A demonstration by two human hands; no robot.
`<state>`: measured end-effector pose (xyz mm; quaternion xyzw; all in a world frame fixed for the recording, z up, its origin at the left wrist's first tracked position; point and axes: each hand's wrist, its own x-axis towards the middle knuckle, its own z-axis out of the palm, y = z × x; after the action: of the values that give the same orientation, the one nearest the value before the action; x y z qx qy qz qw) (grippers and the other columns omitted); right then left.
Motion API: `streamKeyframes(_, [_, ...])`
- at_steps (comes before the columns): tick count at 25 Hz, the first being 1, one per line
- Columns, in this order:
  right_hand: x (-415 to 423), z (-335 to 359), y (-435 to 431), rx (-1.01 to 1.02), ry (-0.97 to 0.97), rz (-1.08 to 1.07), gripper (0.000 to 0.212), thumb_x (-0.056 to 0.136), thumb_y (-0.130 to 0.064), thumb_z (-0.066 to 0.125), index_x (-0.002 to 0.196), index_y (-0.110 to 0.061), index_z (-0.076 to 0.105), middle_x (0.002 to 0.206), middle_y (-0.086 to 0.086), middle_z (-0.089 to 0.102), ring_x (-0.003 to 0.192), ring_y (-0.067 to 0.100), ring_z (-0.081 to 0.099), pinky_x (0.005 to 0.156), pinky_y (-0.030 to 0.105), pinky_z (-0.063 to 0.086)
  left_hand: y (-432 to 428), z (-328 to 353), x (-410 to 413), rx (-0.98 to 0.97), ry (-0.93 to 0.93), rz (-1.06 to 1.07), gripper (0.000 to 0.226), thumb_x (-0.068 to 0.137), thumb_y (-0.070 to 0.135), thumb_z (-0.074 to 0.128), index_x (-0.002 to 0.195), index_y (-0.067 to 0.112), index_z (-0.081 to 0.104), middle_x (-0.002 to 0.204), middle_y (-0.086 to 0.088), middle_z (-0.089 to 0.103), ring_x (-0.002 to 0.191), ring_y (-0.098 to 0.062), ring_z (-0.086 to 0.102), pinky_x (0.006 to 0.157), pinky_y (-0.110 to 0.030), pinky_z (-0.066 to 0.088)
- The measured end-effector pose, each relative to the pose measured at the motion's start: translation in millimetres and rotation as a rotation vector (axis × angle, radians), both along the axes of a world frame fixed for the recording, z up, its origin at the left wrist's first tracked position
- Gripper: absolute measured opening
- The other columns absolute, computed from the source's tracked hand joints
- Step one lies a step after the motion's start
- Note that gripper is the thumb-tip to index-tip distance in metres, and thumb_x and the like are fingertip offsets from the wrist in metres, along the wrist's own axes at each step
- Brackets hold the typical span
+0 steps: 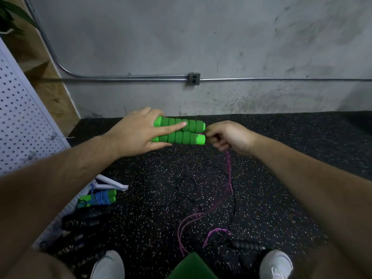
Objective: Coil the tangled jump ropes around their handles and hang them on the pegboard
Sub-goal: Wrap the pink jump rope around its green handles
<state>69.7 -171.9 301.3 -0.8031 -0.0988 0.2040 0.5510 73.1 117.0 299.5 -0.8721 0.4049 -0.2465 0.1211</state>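
My left hand (138,133) grips two green foam handles (187,131) held side by side, index finger stretched along the upper one. My right hand (227,137) pinches the purple rope (228,174) right at the handles' right ends. From there the purple rope hangs down to the speckled floor and trails in loops toward my feet. A thin black rope (233,198) lies looped on the floor under my hands, with a black handle (247,245) near my right shoe. The white pegboard (18,121) leans at the left.
A green-handled rope coiled in blue cord (100,197) hangs low on the pegboard, with dark coiled ropes (82,220) below it. A green object (191,266) sits between my white shoes. Concrete wall with conduit and an outlet (194,78) stands ahead.
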Motion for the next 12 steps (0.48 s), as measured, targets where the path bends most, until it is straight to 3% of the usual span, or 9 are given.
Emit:
streamKeyframes(4, [-14,3,3,-0.098,-0.202,-0.138,0.033,0.088,-0.028,0.067,0.055,-0.023,0.064,0.065,0.007,0.041,0.058,0.016,0.037,0.054,0.028,0.027,-8,1,-3,0.047,-0.082,0.028,0.07,0.095,0.062,0.036,0.158,0.042,0.011,0.117,-0.02,0.055,0.091,-0.028,0.053,0.069,-0.04,0.053])
streamKeyframes(7, [-22,8,5,-0.169,-0.289,-0.203,0.025,0.087,-0.039,0.071,0.074,-0.018,0.073,0.056,-0.001,0.046,0.048,0.01,0.039,0.049,0.024,0.03,-13,2,-3,0.041,-0.112,0.062,0.072,0.097,0.07,0.029,0.158,0.042,0.006,0.117,-0.02,0.055,0.092,-0.028,0.053,0.069,-0.041,0.054])
streamKeyframes(10, [-28,9,8,-0.323,-0.425,-0.225,0.029,0.089,-0.043,0.07,0.072,-0.018,0.069,0.052,-0.009,0.055,0.041,0.003,0.043,0.043,0.021,0.032,-18,0,-6,0.015,-0.107,0.065,0.071,0.097,0.073,0.02,0.159,0.042,0.005,0.115,-0.02,0.054,0.091,-0.029,0.052,0.07,-0.044,0.056])
streamKeyframes(12, [-31,9,10,-0.414,-0.534,-0.259,0.029,0.09,-0.043,0.069,0.074,-0.018,0.069,0.058,-0.007,0.061,0.047,0.004,0.05,0.046,0.025,0.037,-20,-2,-7,0.001,-0.113,0.067,0.072,0.096,0.071,0.02,0.16,0.04,0.009,0.112,-0.019,0.055,0.09,-0.028,0.052,0.069,-0.043,0.056])
